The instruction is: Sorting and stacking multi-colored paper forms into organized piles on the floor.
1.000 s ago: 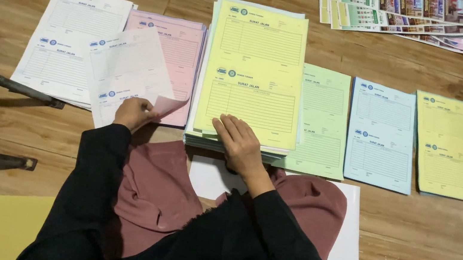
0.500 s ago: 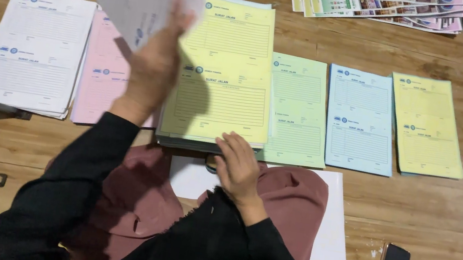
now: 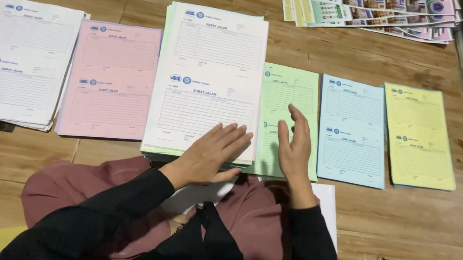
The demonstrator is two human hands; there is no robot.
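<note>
The left hand (image 3: pixel 210 151) lies flat, fingers spread, on the near edge of the white sheet (image 3: pixel 212 73) topping the middle stack. The right hand (image 3: pixel 296 145) stands open on edge just beside it, over the green stack (image 3: pixel 290 96), holding nothing.

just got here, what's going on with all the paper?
A person seated on the wooden floor works over rows of printed form sheets. Their left hand lies flat on the white top sheet of the tall middle stack; their right hand stands on edge at that stack's right side, over the green sheet pile. A white pile and a pink pile lie to the left, a blue pile and a yellow pile to the right. Neither hand has a grip on anything.
</note>
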